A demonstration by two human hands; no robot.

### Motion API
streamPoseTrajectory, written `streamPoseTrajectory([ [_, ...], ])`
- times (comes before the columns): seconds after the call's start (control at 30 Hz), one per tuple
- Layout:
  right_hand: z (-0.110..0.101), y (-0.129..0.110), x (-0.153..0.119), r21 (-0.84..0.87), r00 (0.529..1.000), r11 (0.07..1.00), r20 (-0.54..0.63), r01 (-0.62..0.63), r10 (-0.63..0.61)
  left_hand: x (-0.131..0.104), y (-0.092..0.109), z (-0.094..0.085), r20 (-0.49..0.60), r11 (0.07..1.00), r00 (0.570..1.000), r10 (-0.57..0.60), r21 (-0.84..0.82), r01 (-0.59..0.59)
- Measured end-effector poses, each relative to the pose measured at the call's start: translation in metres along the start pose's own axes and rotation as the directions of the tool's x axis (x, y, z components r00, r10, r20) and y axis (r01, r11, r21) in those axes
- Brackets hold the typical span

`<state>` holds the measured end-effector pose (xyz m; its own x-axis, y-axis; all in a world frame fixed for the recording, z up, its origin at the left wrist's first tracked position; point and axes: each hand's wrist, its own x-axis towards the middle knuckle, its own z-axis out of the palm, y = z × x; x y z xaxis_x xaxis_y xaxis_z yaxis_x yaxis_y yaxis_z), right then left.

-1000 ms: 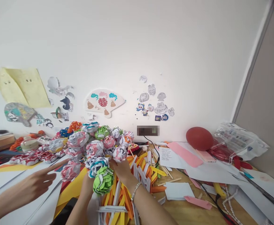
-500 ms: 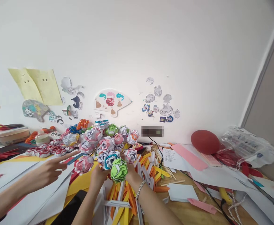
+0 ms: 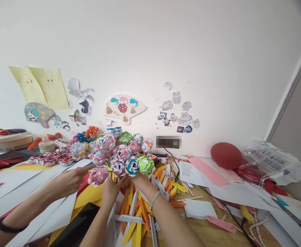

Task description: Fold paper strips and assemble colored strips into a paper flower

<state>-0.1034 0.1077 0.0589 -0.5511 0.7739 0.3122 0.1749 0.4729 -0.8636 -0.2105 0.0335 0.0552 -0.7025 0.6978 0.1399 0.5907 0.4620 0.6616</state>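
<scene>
A bouquet of folded paper roses [image 3: 122, 152] in pink, white, blue and green stands in front of me. My left hand [image 3: 111, 190] is closed around its stems from below. My right hand [image 3: 140, 181], with a silver bracelet [image 3: 155, 200] at the wrist, is closed just under the blue-and-white and green roses; the flowers hide its fingertips. The green rose [image 3: 146, 165] sits at the bouquet's right front. Another person's hand [image 3: 68, 181] reaches in from the left, its fingertips beside the pink rose [image 3: 98, 175].
Folded orange, yellow and white paper strips [image 3: 137, 219] lie below my hands. A black phone-like slab [image 3: 77, 224] lies to the left on coloured paper. Rightward are white note sheets [image 3: 200, 208], a red balloon [image 3: 226, 155] and a yellow-handled tool [image 3: 246, 214] with a cord.
The green rose has moved up and to the right, from in front of the blue one to its right side. The other person's hand has come further right, closer to the pink rose.
</scene>
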Motion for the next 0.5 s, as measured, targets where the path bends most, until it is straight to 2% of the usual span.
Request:
streamPoseTrajectory([
  [0.17,0.0017,0.0033,-0.0005,-0.073,1.000,0.997,0.007,-0.003,0.003,0.0026,-0.0064,0.0021,-0.045,0.996,0.996,0.083,-0.009,-0.084],
  [0.5,0.0063,0.0096,0.0067,-0.165,0.999,0.986,0.040,-0.019,0.026,0.0071,-0.0096,0.0082,-0.086,0.996,0.993,0.084,-0.001,-0.085],
])
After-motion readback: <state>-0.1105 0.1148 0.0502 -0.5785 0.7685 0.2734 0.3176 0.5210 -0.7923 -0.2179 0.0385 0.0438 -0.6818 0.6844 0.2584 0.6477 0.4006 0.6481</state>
